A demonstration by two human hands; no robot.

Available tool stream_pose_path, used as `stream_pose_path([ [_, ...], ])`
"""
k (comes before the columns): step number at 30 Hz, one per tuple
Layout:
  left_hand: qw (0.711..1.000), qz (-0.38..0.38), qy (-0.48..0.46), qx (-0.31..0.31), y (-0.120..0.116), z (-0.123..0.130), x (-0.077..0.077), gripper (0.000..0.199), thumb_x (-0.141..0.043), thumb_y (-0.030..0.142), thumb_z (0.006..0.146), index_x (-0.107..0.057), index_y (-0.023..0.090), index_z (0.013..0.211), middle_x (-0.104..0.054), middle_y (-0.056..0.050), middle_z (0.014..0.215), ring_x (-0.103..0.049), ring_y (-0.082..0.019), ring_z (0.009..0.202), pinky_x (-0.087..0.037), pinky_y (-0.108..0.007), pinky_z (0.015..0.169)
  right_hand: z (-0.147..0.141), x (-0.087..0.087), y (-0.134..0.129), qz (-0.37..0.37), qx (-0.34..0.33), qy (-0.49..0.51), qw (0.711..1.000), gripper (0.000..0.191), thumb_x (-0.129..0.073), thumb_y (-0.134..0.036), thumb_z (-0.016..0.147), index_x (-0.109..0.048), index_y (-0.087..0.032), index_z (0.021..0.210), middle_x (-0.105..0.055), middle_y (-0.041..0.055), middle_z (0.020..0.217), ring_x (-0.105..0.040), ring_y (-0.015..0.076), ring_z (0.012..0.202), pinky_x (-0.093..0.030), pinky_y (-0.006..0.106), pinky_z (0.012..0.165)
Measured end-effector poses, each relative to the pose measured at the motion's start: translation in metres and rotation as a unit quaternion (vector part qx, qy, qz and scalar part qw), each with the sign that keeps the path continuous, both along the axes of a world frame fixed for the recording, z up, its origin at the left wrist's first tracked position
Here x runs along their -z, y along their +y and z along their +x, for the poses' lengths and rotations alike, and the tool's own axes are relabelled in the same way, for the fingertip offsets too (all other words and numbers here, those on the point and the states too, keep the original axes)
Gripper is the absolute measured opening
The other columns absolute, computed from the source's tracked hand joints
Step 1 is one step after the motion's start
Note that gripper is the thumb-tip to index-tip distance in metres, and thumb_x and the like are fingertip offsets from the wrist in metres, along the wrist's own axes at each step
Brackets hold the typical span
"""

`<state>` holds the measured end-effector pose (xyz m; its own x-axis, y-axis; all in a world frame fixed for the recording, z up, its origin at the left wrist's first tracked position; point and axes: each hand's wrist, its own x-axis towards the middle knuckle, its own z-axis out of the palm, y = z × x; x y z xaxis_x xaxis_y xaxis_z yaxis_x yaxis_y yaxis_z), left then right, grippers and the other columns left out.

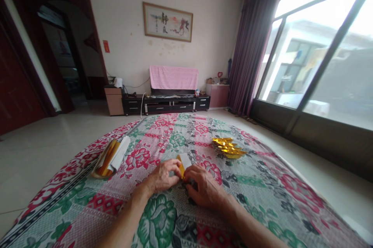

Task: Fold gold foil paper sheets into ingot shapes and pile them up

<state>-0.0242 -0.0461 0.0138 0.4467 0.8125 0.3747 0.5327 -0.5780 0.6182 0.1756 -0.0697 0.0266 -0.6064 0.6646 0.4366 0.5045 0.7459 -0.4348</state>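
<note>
A small sheet of gold foil paper [184, 159], white on one face with a gold strip along its left side, lies on the flowered cloth between my hands. My left hand [165, 174] pinches its left edge with curled fingers. From the right, my right hand [204, 186] grips the near corner, its fingers bent and the thumb tucked below. Both sets of fingertips almost meet at the paper's near end, hiding part of it. To the right sits a cluster of folded gold paper pieces [229, 148]. At the left lies a loosely rolled bundle of gold and white paper [111, 157].
The patterned cloth [157, 143] covers a rounded surface under my arms. Beyond it stand a low black cabinet [169, 105] and a screen draped with a pink cloth [174, 77]. A large window [320, 54] and a purple curtain [250, 42] are on the right.
</note>
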Motion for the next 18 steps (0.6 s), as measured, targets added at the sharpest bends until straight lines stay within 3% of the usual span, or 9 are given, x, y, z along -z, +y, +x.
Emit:
stream_pose_path([
  [18,0.999,0.006,0.035,-0.032,-0.001,0.009,-0.003,0.007,-0.058,0.018,0.073,-0.062,0.019,0.067,-0.061,-0.004,0.104,-0.058,-0.016,0.097,-0.044,-0.027,0.090,0.010,0.007,0.009,0.004,-0.055,0.025,0.998,0.030,-0.047,-0.003,0.070,-0.067,-0.018,0.086,-0.065,0.0037,0.098,-0.060,0.0129,0.089,-0.047,0.025,0.082],
])
